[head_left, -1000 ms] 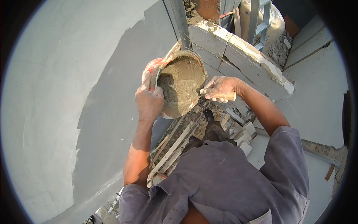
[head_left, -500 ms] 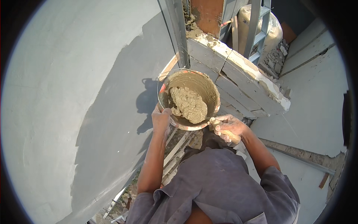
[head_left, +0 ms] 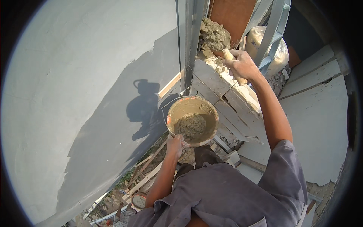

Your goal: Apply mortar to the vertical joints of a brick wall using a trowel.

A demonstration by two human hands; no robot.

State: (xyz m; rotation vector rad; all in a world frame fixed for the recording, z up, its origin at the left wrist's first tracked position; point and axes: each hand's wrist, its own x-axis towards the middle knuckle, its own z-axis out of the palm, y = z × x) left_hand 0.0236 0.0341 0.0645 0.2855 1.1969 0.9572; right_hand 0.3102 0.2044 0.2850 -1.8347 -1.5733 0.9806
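Observation:
My left hand (head_left: pixel 176 145) grips the near rim of a mortar-smeared bucket (head_left: pixel 212 109), its fingers partly hidden by the rim. Wet grey-brown mortar (head_left: pixel 192 126) lies in the bottom of the bucket, and the wire bail hangs at its left side. Farther off and to the right, my right hand (head_left: pixel 244 66) is closed round the pale wooden handle of a trowel (head_left: pixel 228 55). A thick lump of mortar (head_left: pixel 215 34) hides the blade. This lump is over the end of the block wall (head_left: pixel 217 81), beside the metal post; whether it touches the wall, I cannot tell.
On the left rises a large grey wall (head_left: pixel 113 98). A metal post (head_left: pixel 193 41) and an orange-brown panel (head_left: pixel 230 19) stand at the back. Beyond the block wall are an aluminium ladder (head_left: pixel 273 45) and a pale sack (head_left: pixel 281 56). Timber strips (head_left: pixel 147 179) and rubble lie below.
My right hand has swung forward and up from the bucket's rim, carrying the trowel with a load of mortar to the wall's end. The bucket in my left hand sits lower, with less mortar visible.

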